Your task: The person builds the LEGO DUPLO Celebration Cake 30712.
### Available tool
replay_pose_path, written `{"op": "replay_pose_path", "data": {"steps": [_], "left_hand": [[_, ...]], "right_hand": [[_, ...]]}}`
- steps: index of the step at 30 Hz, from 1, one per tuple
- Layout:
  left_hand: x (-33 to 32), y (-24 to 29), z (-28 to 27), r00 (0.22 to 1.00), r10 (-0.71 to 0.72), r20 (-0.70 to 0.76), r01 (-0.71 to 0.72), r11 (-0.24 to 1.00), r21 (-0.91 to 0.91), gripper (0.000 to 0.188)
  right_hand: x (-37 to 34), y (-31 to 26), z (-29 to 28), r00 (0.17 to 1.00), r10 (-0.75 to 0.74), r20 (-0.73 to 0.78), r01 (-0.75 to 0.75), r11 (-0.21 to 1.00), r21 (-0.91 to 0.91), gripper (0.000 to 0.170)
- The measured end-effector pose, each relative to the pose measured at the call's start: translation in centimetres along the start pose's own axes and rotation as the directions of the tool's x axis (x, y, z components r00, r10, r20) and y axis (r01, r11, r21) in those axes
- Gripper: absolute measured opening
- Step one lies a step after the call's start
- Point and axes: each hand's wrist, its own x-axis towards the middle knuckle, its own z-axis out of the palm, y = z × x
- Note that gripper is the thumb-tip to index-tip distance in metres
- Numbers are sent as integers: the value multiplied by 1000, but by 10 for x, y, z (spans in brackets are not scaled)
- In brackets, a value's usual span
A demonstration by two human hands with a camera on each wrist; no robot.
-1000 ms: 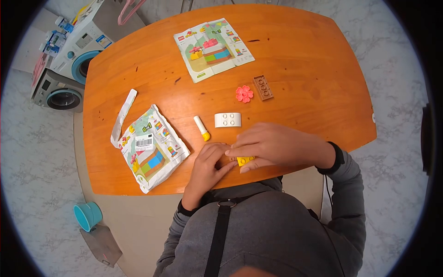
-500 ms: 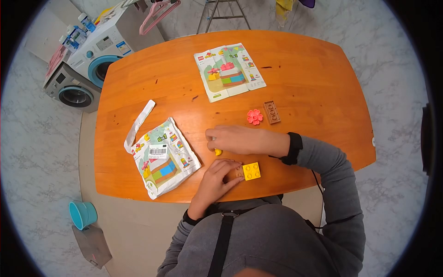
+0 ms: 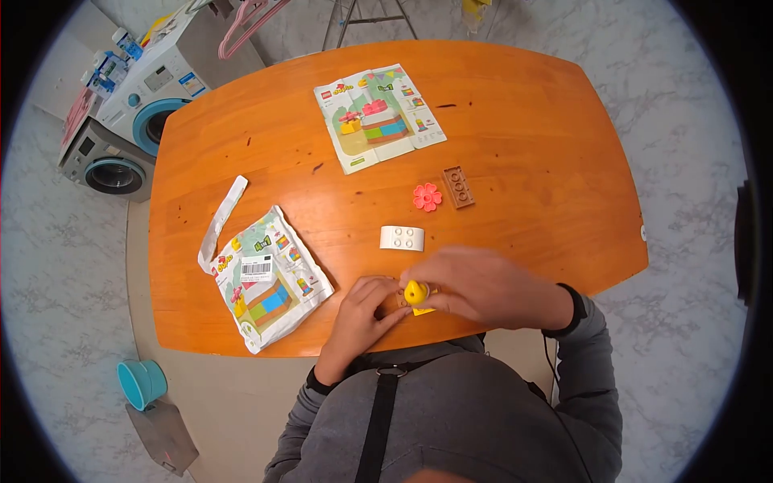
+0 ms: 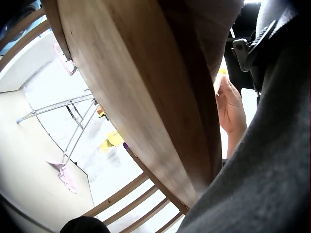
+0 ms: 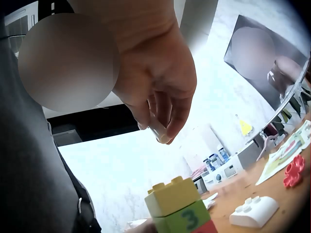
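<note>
My right hand point(image 3: 475, 288) pinches a toy candle with a yellow flame-shaped tip point(image 3: 415, 292) and a white stick point(image 5: 156, 128), holding it over a stack of toy bricks. The right wrist view shows the stack: a yellow brick point(image 5: 172, 194) above a green brick point(image 5: 182, 221) marked 3, with red beneath. There the candle's lower end is apart from the studs. In the head view, the right hand covers much of the stack. My left hand point(image 3: 358, 318) steadies the stack from the left, thumb and fingers around its brown studded end point(image 3: 403, 301).
A white curved brick point(image 3: 402, 238), a pink flower piece point(image 3: 427, 197) and a brown brick point(image 3: 459, 187) lie beyond the hands. An instruction sheet point(image 3: 378, 117) is farther back. At left are a printed bag point(image 3: 270, 278) and its torn strip point(image 3: 221, 217).
My right hand went left to the candle on the table, picked it up and brought it back over the bricks. The left hand has stayed at the stack.
</note>
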Motion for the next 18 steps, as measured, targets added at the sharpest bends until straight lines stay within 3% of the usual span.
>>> {"op": "replay_pose_path", "data": {"steps": [1, 10, 14, 16, 18], "left_hand": [[2, 0, 0, 1000, 13, -9, -13, 1000, -20, 39], [3, -3, 2, 998, 44, -39, -46, 998, -40, 42], [3, -4, 3, 998, 43, -49, -46, 998, -51, 45], [3, -2, 2, 998, 40, -49, -42, 998, -48, 45], [3, -1, 2, 998, 39, -49, -41, 998, -45, 44]], "right_hand": [[-8, -2, 7, 998, 64, -9, -62, 992, 106, 28], [-35, 13, 33, 963, 261, -69, -236, 938, 252, 32], [-37, 13, 40, 953, 286, -100, -256, 937, 238, 34], [-37, 20, 43, 977, 134, -164, -126, 990, 59, 33], [-39, 23, 47, 968, 162, -191, -141, 983, 117, 33]]}}
